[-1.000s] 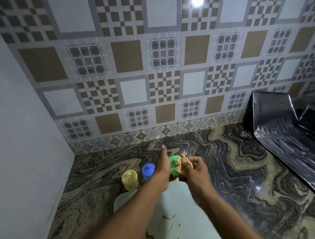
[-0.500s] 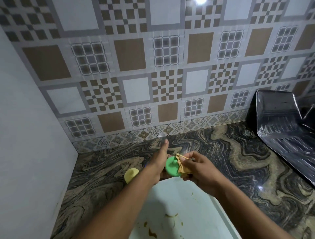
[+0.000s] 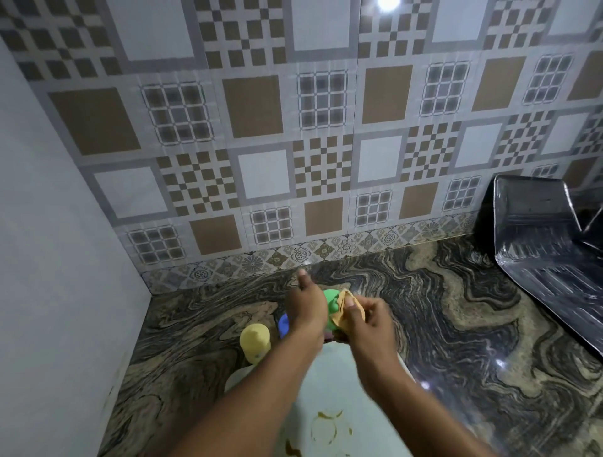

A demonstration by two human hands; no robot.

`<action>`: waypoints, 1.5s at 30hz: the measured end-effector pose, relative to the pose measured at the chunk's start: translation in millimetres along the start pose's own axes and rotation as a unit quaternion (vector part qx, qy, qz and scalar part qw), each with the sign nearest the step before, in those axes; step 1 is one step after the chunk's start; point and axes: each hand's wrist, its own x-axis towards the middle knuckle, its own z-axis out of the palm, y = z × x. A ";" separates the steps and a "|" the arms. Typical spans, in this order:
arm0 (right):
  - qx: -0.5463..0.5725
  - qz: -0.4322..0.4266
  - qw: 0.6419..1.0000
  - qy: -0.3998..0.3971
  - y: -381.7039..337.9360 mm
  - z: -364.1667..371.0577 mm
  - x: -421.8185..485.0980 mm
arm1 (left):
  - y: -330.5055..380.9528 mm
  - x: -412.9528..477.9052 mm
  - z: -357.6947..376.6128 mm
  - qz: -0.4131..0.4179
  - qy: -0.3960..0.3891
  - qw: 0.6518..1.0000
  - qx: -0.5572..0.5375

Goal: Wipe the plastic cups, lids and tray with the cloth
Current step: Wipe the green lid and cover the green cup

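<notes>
Left hand (image 3: 308, 308) grips the green cup (image 3: 332, 298), forefinger raised, while right hand (image 3: 368, 321) fingers pinch the cloth (image 3: 346, 305) against it.

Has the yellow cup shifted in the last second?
No. The yellow cup stands where it did on the counter, equally far from the wall corner.

Dim, cool indoor light. A bright lamp glare (image 3: 387, 4) reflects off the glossy wall tiles (image 3: 251, 107) at the top edge, and small highlights glint on the polished bench (image 3: 456, 326). Wide-angle bending curves the tile lines outward. Both forearms and the dark sheet (image 3: 548, 248) look motion-smeared.
</notes>
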 end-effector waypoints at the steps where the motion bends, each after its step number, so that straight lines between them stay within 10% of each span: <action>1: 0.002 -0.019 0.999 0.029 7.4 7.3 -7.2 | 1.4 -7.3 -1.2 0.000 0.020 1.000 0.003; 7: -0.015 0.067 0.992 -0.106 -26.7 -25.0 12.6 | -8.7 7.8 -15.5 -0.118 -0.202 0.972 -0.014; 13: -0.032 -0.041 0.998 0.037 9.7 7.9 -9.0 | -0.7 -10.7 -1.9 -0.006 0.018 1.000 0.003; 17: -0.027 0.050 0.996 -0.066 -21.1 -19.4 9.8 | -22.4 9.8 -7.4 -0.100 -0.168 0.980 -0.028; 20: -0.056 0.061 0.989 -0.127 -25.9 -25.6 12.8 | -28.5 25.3 -6.7 -0.043 -0.134 0.990 0.027; 26: 0.012 -0.019 0.999 0.042 7.7 5.8 -1.8 | -15.8 1.2 -1.6 -0.006 0.028 0.999 0.045; 34: -0.001 0.057 0.997 -0.055 -16.1 -39.2 24.8 | -39.3 22.5 -31.2 0.379 -0.224 0.879 0.182; 45: 0.061 0.102 0.993 0.015 -3.1 -55.0 36.6 | -52.9 25.1 -22.5 0.361 -0.159 0.900 0.186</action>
